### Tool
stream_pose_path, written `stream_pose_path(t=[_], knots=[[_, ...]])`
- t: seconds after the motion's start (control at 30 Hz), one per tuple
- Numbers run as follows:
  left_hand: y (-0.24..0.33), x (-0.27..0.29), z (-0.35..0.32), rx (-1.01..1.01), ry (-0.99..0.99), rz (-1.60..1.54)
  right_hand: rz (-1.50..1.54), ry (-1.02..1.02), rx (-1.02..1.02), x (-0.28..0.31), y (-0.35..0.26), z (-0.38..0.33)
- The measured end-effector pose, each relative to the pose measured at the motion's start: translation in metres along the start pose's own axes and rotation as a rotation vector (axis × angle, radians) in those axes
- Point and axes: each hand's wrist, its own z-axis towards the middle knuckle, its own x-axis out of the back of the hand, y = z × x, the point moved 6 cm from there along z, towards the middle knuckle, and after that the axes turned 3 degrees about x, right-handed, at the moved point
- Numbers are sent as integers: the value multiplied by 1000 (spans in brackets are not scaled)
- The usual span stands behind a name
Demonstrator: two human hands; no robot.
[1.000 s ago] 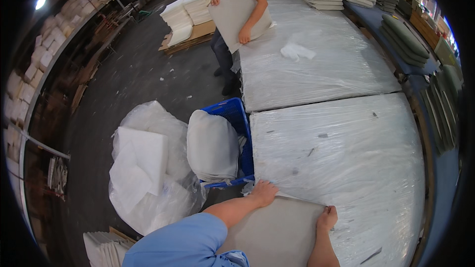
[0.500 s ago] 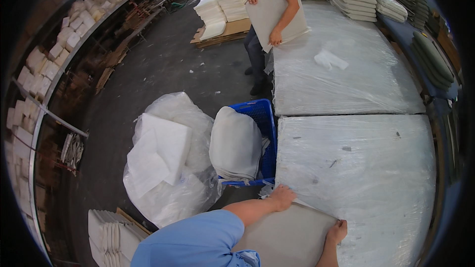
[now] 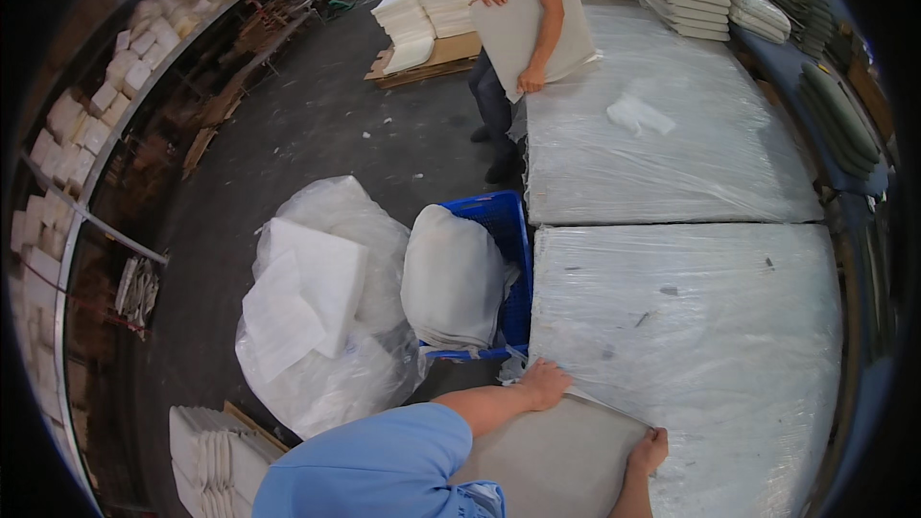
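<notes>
A flat beige, fabric-covered cushion (image 3: 552, 456) leans against my body at the bottom of the view, its far edge meeting the plastic-wrapped table. My left hand (image 3: 545, 384) is closed on the far left corner of this cushion, close to the table's corner. At the far right corner, my right hand (image 3: 649, 451) pinches the edge, fingers curled round it. Below my hands the cushion's near end runs out of the picture. Its underside is hidden.
Two table sections wrapped in clear plastic (image 3: 710, 326) fill the right side. A blue crate (image 3: 518, 278) holds folded pale fabric (image 3: 451, 273). Left of it lies a plastic bag with white foam (image 3: 331, 269). Another person (image 3: 518, 29) holds a similar cushion at the far table.
My hands keep their grip on the cushion's corners. The whole scene has shifted very slightly left, and the other person's cushion has tilted a little.
</notes>
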Motion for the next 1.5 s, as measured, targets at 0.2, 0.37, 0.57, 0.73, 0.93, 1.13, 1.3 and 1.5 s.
stream_pose_path(t=[0.2, 0.37, 0.57, 0.73, 0.93, 1.13, 1.3, 1.5], knots=[[-1, 2, 4, 16, -55, -21, 47, 6, -32, -4, 3, 1], [0, 3, 5, 12, -77, -48, -32, -3, 21, -5, 5, 5], [-2, -1, 4, 3, -55, -35, -44, -14, 19, -5, 6, 2], [-2, -1, 5, 4, -66, -14, -68, 3, 26, -4, 7, 2], [-1, 1, 5, -8, -32, 30, -92, -1, 15, -2, 2, 1], [1, 6, 4, -21, -26, 9, -102, 25, 24, 0, -1, 0], [3, 7, 3, -5, -62, 24, -51, -19, -22, 1, -1, -1], [3, 6, 3, -1, -57, -3, -32, 6, 16, 4, -4, -3]])
